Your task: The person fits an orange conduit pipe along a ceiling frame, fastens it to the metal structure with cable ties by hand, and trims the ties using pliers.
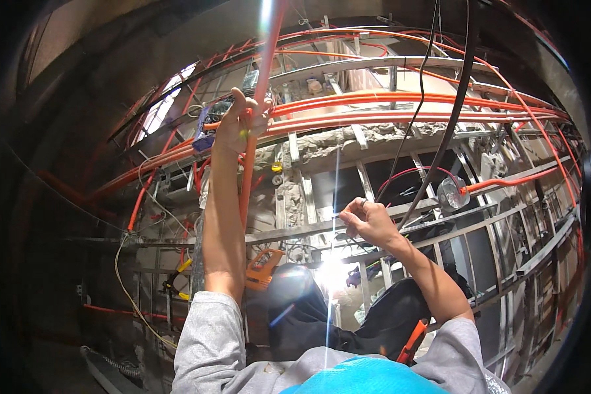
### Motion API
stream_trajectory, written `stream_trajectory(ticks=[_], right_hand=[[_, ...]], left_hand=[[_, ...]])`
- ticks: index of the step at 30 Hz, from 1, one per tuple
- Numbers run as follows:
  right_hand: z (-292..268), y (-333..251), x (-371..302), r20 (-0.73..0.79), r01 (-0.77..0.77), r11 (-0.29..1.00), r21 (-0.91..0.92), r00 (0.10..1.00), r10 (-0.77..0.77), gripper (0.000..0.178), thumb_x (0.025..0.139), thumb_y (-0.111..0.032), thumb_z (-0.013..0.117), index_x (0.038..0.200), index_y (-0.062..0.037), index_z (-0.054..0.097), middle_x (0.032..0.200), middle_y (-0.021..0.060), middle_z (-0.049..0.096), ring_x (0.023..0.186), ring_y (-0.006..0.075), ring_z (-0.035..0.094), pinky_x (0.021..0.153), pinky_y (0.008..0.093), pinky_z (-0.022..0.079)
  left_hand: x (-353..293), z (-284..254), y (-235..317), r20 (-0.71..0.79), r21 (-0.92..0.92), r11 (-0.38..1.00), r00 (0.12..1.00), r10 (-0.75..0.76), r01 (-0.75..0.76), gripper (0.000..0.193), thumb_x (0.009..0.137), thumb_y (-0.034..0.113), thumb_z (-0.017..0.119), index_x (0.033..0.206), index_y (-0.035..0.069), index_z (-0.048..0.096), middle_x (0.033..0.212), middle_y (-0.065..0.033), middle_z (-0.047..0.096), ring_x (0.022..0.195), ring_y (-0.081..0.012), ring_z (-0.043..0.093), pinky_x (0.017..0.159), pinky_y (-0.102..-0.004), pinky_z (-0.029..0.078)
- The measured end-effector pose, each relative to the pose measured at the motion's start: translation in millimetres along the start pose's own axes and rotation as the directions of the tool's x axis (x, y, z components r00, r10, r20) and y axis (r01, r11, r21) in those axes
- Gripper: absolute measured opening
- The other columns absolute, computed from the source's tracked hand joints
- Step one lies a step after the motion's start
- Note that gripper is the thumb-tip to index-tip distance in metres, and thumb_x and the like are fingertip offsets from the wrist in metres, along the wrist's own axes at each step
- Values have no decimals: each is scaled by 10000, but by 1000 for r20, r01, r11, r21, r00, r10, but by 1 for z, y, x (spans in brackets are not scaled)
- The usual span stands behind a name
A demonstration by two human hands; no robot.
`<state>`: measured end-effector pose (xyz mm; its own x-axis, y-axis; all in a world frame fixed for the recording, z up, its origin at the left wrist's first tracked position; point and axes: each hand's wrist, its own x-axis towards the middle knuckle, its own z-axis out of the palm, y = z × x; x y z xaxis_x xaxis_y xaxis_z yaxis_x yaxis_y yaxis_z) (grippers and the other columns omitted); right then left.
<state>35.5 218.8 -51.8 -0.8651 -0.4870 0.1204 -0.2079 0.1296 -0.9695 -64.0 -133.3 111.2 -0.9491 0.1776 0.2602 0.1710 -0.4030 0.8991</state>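
My left hand (pixel 243 125) is raised high, its fingers closed around an orange conduit (pixel 249 172) that runs steeply up past it; the thumb sticks up. Lower and to the right, my right hand (pixel 372 223) is in a pinch, with a ring on one finger. Whatever is between those fingertips is too small to make out. A thin black cable (pixel 410 125) hangs down close behind the right hand, and a thicker black cable (pixel 454 108) hangs to its right. A round metal junction box (pixel 450 194) with a red wire and an orange conduit stands right of that hand.
Metal framing (pixel 400 209) and bundled orange conduits (pixel 400 100) cross ahead. An orange power tool (pixel 262 268) is near my left forearm. An orange-handled tool (pixel 413 341) sits at my waist. A bright light (pixel 333 270) glares near my knees. A pale loose cable (pixel 126 282) hangs left.
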Motion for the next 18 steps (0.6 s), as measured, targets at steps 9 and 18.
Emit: stream_trajectory(ticks=[9, 18], right_hand=[[-1, -4, -5, -18, -58, 996, 69, 998, 59, 228, 979, -197, 715, 995, 27, 675, 792, 83, 725, 700, 97, 679, 613, 263, 557], [-13, -19, 8, -59, -40, 851, 524, 995, 84, 271, 1003, -110, 661, 1249, 3, 644, 963, 68, 691, 848, 133, 701, 754, 281, 588]], left_hand=[[-11, -23, -17, 159, -313, 934, 979, -126, 171, 561, 925, 666, 605, 728, 146, 684, 1059, -175, 686, 586, -70, 456, 483, -189, 356], [-26, -3, -53, 308, -356, 928, 951, 7, 108, 503, 1021, 517, 565, 1173, 45, 653, 1299, -200, 609, 716, -76, 444, 557, -190, 372]])
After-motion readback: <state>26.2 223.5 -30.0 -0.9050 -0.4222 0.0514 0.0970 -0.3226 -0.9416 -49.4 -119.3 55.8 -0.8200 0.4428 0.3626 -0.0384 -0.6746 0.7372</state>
